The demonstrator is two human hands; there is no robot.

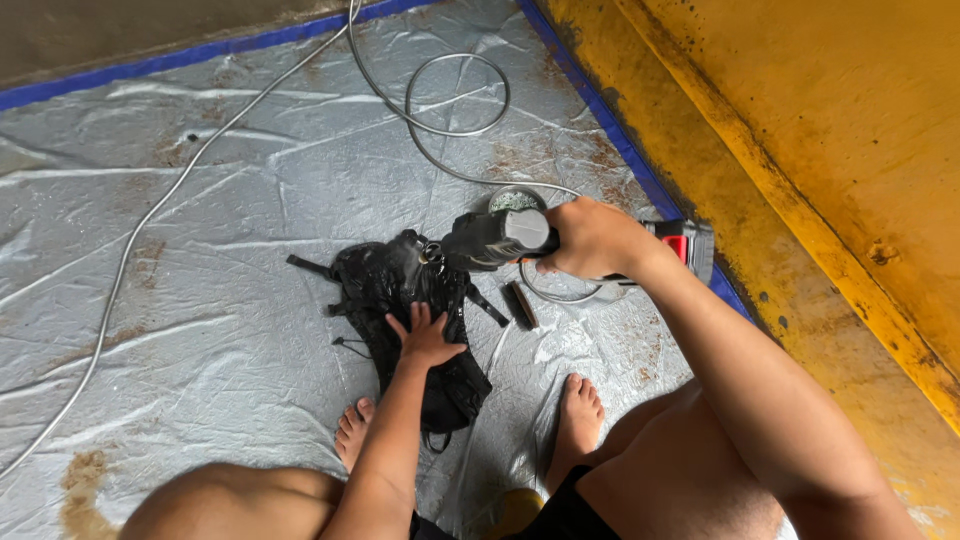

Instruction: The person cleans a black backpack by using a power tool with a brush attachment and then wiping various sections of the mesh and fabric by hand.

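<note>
A black bag with straps lies flat on a silver tarpaulin in front of my bare feet. My left hand presses down on the bag's middle with fingers spread. My right hand grips a grey and black cordless power tool with a red and grey battery end. The tool's nose touches the bag's upper edge.
A thin grey hose runs across the tarpaulin and loops near the top. A small round container sits behind the tool. A dark narrow brush lies right of the bag. A stained yellow wall rises on the right.
</note>
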